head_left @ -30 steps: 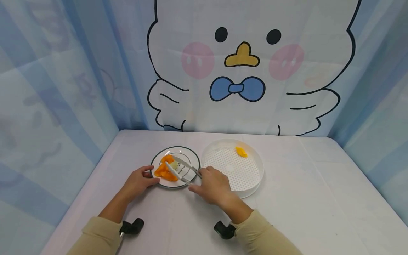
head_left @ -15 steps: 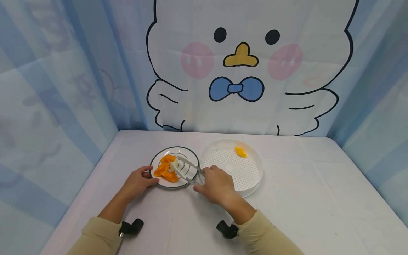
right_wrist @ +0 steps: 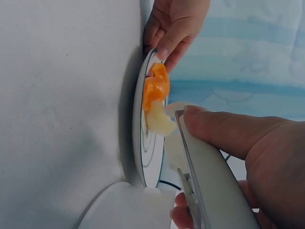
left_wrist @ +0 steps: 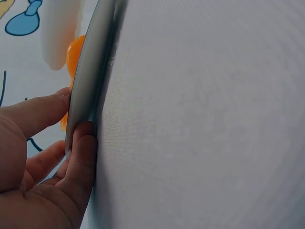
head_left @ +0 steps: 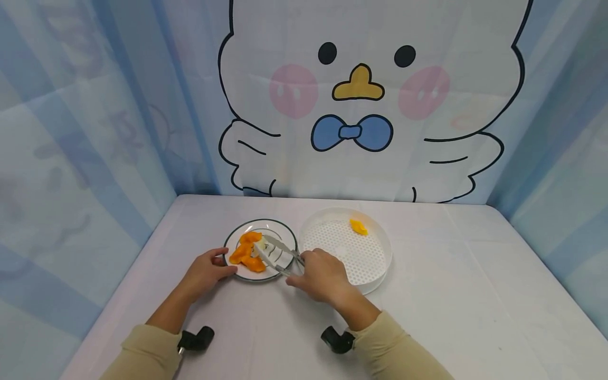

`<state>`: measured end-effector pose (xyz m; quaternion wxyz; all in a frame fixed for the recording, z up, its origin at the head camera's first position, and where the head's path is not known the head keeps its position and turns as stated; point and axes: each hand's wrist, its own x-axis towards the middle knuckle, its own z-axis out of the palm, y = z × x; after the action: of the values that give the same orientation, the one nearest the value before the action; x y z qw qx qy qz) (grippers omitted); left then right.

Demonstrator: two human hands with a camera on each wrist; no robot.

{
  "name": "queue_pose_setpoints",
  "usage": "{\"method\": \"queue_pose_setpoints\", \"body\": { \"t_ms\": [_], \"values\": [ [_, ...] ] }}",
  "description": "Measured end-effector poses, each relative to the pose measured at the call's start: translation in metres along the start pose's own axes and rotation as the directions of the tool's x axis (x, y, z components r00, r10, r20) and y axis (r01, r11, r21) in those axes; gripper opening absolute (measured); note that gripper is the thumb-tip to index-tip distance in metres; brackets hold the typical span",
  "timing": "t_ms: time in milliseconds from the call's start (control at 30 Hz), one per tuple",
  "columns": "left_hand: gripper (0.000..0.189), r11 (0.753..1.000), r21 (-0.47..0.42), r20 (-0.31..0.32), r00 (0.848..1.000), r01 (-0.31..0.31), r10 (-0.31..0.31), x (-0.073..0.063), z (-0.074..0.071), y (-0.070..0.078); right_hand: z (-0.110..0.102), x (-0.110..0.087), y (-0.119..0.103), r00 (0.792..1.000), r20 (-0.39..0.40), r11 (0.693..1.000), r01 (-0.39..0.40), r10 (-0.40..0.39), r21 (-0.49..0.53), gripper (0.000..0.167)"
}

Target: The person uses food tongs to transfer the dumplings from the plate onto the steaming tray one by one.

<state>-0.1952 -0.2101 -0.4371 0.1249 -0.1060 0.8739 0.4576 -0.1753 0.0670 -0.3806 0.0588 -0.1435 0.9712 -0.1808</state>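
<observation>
My left hand pinches the near-left rim of a white plate with a dark rim line. Its thumb lies on top and the fingers are underneath, as the left wrist view shows. Glossy orange pieces lie on the plate's left half. Beside them is a pale yellow piece, its kind unclear. My right hand grips a pair of tongs, whose pale tips reach over the plate at the yellow piece. Whether the tips clamp it I cannot tell.
A round white tray with a perforated floor stands right of the plate, close against it. A bright yellow piece lies at its far side. A printed curtain rises behind the white-covered table.
The tongs and right hand have shifted slightly right, and the pale yellow piece has come a little away from the orange ones. My left hand stays on the rim.
</observation>
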Motion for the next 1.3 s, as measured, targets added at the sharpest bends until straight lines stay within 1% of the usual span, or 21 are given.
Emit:
{"method": "queue_pose_setpoints", "body": {
  "t_ms": [167,433,767,1067,1300],
  "values": [
    [0.072,1.0,0.003,0.001,1.0,0.0,0.0,0.0,0.0,0.0,0.0,0.0,-0.001,1.0,-0.008,1.0,0.013,-0.013,-0.018,0.058],
    [0.072,1.0,0.003,-0.012,1.0,0.003,-0.003,0.0,0.001,0.0,0.001,0.001,0.001,0.998,-0.047,0.998,0.046,-0.048,-0.03,0.042],
    [0.071,1.0,0.0,-0.013,1.0,0.001,-0.001,-0.001,0.001,0.0,-0.001,0.002,0.003,0.993,-0.083,0.996,0.082,-0.08,0.023,0.042],
    [0.071,1.0,-0.001,-0.016,1.0,-0.005,0.005,0.0,0.001,0.001,-0.013,-0.001,0.009,0.986,-0.131,0.992,0.108,-0.099,0.064,0.043],
    [0.071,1.0,0.002,-0.023,1.0,0.004,-0.004,-0.001,0.003,0.001,-0.023,-0.006,0.02,0.979,-0.176,0.991,0.115,-0.102,0.063,0.042]
  ]
}}
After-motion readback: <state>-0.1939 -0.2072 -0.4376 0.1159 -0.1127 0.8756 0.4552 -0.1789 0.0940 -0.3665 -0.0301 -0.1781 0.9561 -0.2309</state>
